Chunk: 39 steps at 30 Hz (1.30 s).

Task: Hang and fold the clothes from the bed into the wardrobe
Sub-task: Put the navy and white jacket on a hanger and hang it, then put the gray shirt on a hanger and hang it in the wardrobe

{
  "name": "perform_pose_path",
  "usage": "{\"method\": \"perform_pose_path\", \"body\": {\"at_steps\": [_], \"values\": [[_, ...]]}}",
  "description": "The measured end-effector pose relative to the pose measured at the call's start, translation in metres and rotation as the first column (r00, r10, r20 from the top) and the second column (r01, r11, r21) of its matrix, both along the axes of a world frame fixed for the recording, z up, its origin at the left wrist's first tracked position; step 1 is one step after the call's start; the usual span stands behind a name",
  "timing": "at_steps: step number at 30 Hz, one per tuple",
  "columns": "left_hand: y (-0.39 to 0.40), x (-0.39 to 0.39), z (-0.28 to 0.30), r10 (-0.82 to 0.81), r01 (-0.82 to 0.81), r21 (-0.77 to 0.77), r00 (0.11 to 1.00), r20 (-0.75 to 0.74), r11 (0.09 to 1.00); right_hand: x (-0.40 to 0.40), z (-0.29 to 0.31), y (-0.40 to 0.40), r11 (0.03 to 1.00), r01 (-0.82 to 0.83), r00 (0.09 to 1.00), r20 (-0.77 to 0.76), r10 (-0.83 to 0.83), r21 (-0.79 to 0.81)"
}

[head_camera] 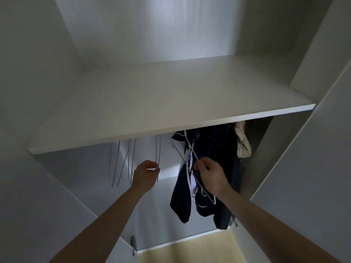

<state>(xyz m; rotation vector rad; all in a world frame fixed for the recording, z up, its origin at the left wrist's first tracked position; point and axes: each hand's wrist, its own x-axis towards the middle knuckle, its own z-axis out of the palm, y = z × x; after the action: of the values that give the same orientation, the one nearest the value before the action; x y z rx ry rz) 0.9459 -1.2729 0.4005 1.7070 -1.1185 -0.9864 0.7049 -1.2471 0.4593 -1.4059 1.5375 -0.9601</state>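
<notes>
Your left hand [145,172] pinches 1 empty wire hanger [158,158] under the wardrobe shelf [171,118]; your right hand [208,174] grips another hanger [191,173] beside the dark garments [214,168]. Expect light, springy wire: hold near the hook.

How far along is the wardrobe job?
Done: dark clothes and a cream garment hang under the shelf. In hand: left hand grips an empty hanger; right hand holds a white hanger. Left: other bare hangers; the bed is out of view.
</notes>
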Motion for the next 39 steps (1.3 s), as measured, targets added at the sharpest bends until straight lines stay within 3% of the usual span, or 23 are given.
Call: {"method": "perform_pose_path", "body": {"at_steps": [3, 6, 12, 18, 26, 32, 39], "values": [[0.018, 0.005, -0.013, -0.038, 0.038, 0.035, 0.999, -0.002, 0.999, -0.013, -0.001, 0.039, 0.999, 0.012, 1.000, 0.008, -0.012, 0.053], [0.039, 0.006, -0.026, -0.097, 0.097, 0.044, 0.995, 0.003, 0.994, -0.030, -0.010, 0.082, 0.995, 0.049, 0.994, -0.098, -0.040, 0.084], [0.079, -0.012, -0.046, -0.349, 0.340, 0.082, 0.911, 0.217, 0.937, -0.069, -0.022, 0.180, 0.979, 0.114, 0.964, -0.258, -0.067, 0.171], [0.108, -0.052, -0.043, -0.619, 0.611, 0.163, 0.681, 0.391, 0.775, -0.107, -0.015, 0.296, 0.951, 0.232, 0.925, -0.348, -0.151, 0.204], [0.214, -0.167, -0.039, -0.808, 0.884, 0.209, 0.256, 0.531, 0.418, -0.156, -0.010, 0.509, 0.869, 0.462, 0.858, -0.335, -0.389, 0.175], [0.355, -0.269, -0.042, -0.890, 0.941, 0.239, 0.113, 0.442, 0.238, -0.195, -0.024, 0.705, 0.702, 0.689, 0.712, -0.354, -0.607, 0.182], [0.530, -0.378, -0.031, -0.994, 0.979, 0.205, -0.008, 0.112, 0.016, -0.202, -0.052, 0.896, 0.325, 0.938, 0.345, -0.377, -0.860, 0.117]]}}
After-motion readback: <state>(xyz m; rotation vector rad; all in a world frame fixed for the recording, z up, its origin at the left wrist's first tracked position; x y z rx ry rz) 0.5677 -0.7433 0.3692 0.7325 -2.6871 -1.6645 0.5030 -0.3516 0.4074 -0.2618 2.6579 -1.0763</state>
